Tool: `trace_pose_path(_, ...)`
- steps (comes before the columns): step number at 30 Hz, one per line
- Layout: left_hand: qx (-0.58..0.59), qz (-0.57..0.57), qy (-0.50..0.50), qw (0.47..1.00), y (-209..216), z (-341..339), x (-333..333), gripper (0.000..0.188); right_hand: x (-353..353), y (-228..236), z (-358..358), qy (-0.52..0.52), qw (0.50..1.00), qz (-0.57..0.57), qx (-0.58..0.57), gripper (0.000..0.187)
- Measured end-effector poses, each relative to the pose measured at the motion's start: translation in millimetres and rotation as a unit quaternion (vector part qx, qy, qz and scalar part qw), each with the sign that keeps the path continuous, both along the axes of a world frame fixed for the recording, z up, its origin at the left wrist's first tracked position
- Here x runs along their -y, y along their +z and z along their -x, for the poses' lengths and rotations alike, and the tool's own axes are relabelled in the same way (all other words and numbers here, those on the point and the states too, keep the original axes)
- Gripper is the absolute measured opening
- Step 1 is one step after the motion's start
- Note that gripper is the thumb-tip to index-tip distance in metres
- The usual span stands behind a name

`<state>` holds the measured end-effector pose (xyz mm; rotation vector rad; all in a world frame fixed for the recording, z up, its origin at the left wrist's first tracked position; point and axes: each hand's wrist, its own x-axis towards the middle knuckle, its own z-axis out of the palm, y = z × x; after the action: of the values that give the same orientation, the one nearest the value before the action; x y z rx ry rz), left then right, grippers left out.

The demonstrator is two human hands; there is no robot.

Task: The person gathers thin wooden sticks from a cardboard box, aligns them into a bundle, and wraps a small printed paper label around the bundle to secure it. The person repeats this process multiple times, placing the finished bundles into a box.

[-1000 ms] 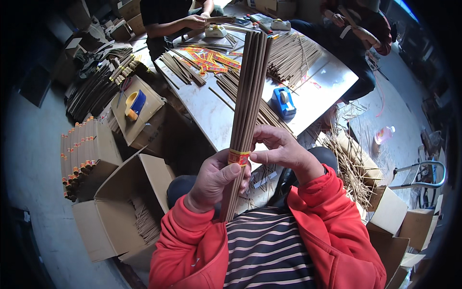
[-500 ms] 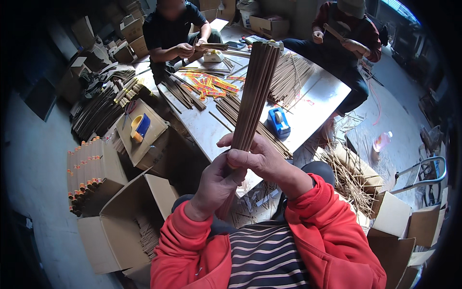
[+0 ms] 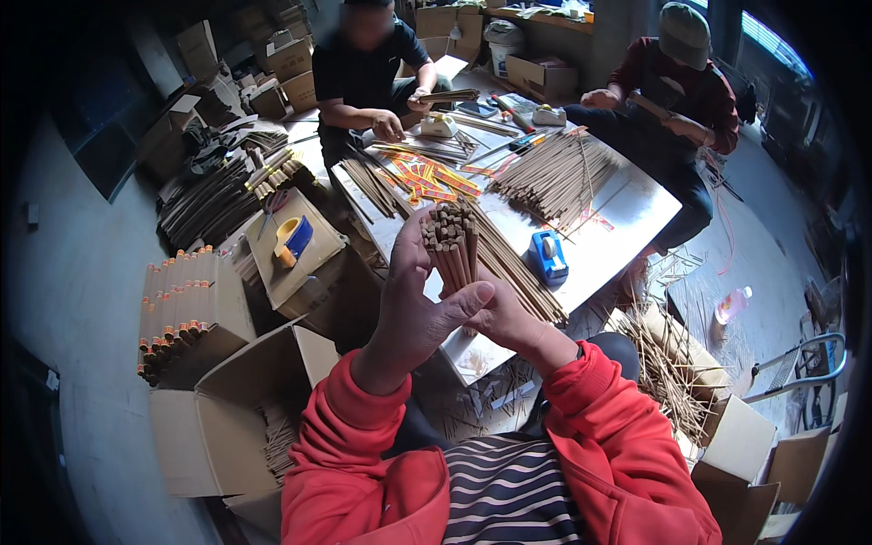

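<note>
A bundle of thin brown sticks (image 3: 451,241) tilts so that its cut ends face me, above the table's near edge. My left hand (image 3: 404,304) is closed about the bundle's left side, fingers up along it and thumb reaching across below the ends. From the right, my right hand (image 3: 509,318) grips the lower part; most of its fingers are hidden behind the bundle and the left thumb. Beyond my hands, more brown sticks (image 3: 518,263) lie in a row on the white table (image 3: 627,218), beside a blue tape dispenser (image 3: 549,258).
Red and yellow paper strips (image 3: 427,177) and a wide stick pile (image 3: 554,182) cover the table's far part. Two co-workers sit across, holding sticks. An open carton (image 3: 213,436) stands at my left, loose sticks (image 3: 668,372) at my right. A tape gun (image 3: 292,238) rests on a box.
The bundle has tipped from upright, showing its side, to ends facing me. My left hand has moved up around it. The head view has shifted, and the far-left co-worker's hands have separated.
</note>
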<state>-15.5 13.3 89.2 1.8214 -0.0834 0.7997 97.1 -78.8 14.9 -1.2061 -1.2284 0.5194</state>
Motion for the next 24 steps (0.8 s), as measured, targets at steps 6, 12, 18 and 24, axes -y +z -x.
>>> trace_pose_path(6, 0.074, 0.03, 0.048, 0.996, 6, -11, 9, 0.054, -6, 15, 11, 0.001, 0.998, -0.053, 0.029, 0.055)
trace_pose_path(12, 0.126, -0.016, 0.142, 0.982, 11, -20, 13, 0.046, -13, 4, 13, -0.017, 0.998, -0.04, 0.039, 0.046)
trace_pose_path(18, 0.118, 0.172, 0.036, 0.977, 39, -1, 15, 0.04, 11, 26, 37, -0.026, 0.999, 0.043, 0.003, 0.031)
trace_pose_path(24, 0.107, 0.324, -0.055, 0.938, 45, 9, 8, 0.037, 32, 37, 47, -0.006, 0.992, 0.124, -0.005, 0.032)
